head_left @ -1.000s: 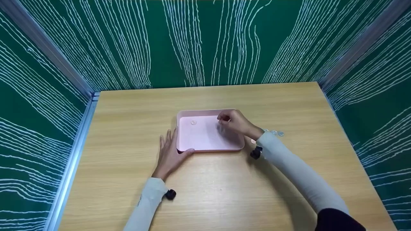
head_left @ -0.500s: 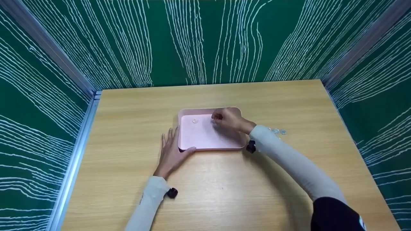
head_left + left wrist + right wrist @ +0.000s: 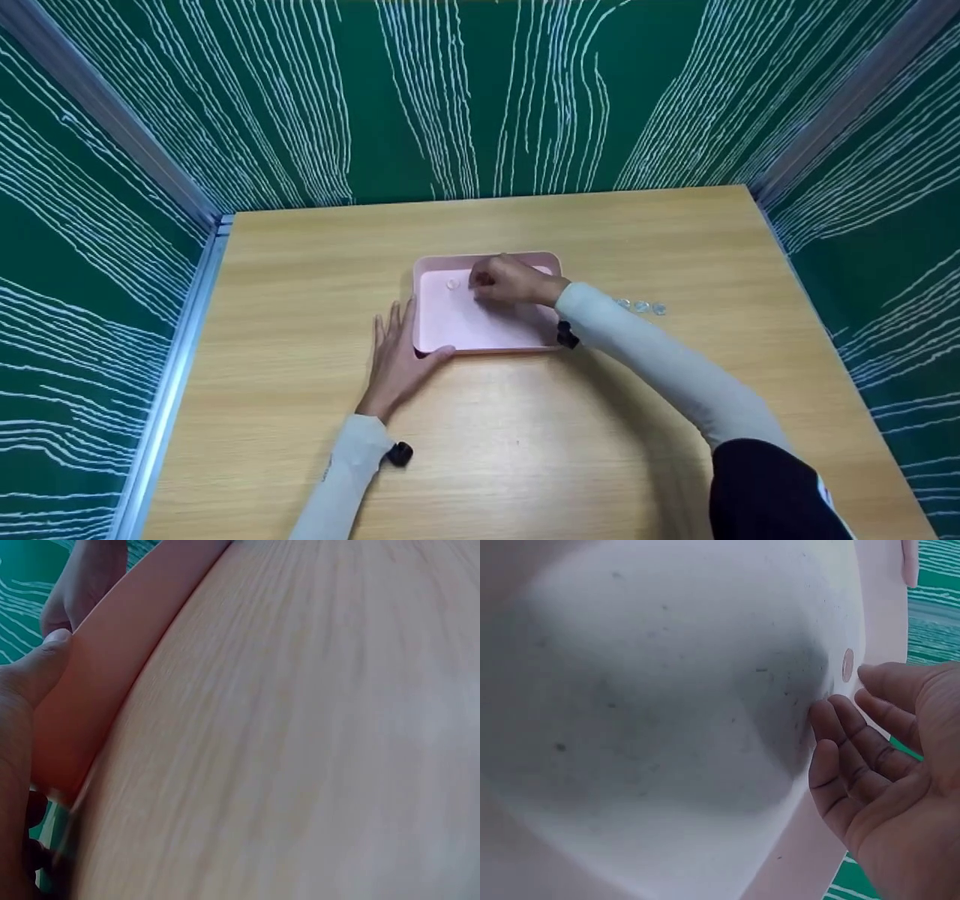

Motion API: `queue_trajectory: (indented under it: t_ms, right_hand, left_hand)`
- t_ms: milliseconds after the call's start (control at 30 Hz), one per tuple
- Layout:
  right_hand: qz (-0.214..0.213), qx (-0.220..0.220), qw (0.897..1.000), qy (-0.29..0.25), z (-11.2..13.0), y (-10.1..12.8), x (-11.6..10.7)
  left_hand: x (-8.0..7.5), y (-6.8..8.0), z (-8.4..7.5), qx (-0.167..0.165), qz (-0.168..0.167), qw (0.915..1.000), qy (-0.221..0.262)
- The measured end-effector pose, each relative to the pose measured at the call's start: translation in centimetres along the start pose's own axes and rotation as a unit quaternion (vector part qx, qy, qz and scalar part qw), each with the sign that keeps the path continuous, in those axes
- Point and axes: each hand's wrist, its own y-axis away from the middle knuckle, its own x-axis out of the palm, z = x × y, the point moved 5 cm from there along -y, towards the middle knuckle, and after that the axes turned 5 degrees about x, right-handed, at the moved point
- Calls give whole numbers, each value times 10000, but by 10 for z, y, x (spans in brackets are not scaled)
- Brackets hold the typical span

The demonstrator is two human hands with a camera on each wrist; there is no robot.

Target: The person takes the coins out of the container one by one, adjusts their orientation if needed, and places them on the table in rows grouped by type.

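A pink tray (image 3: 487, 349) lies on the wooden table. My left hand (image 3: 396, 369) rests against its near left corner, fingers spread along the left side. In the left wrist view, the thumb (image 3: 46, 660) touches the tray's front wall (image 3: 120, 652). Over the tray's back half is my right hand (image 3: 514, 279), its fingers bent. One round, clear coin-like disc (image 3: 452, 285) lies in the tray just left of those fingertips. In the right wrist view the same disc (image 3: 847, 665) sits close to the fingers (image 3: 826, 765); whether they hold anything is unclear.
Several clear discs (image 3: 641, 307) lie in a row on the table right of the tray, partly hidden by the right sleeve (image 3: 637, 337). Green walls with white lines (image 3: 525, 97) enclose the table (image 3: 300, 300) at the back and sides.
My right hand has moved left across the tray, closer to the disc in it. The left hand stays at the tray's corner.
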Motion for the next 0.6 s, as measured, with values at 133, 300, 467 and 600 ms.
queue_trajectory:
  t_ms: [133,300,467,600]
  right_hand:
    - [196,-152,9997,93,5,-9,4]
    - [305,-167,9993,-162,5,-20,11]
    - [225,-96,9982,-549,-1,-29,15]
    - [132,-41,9968,-783,-6,-34,16]
  left_hand:
    - [0,1,2,-23,0,10000,6]
    - [0,2,1,0,27,10000,-25]
    - [-2,2,0,5,36,10000,-36]
    - [-2,1,-1,38,89,9999,-41]
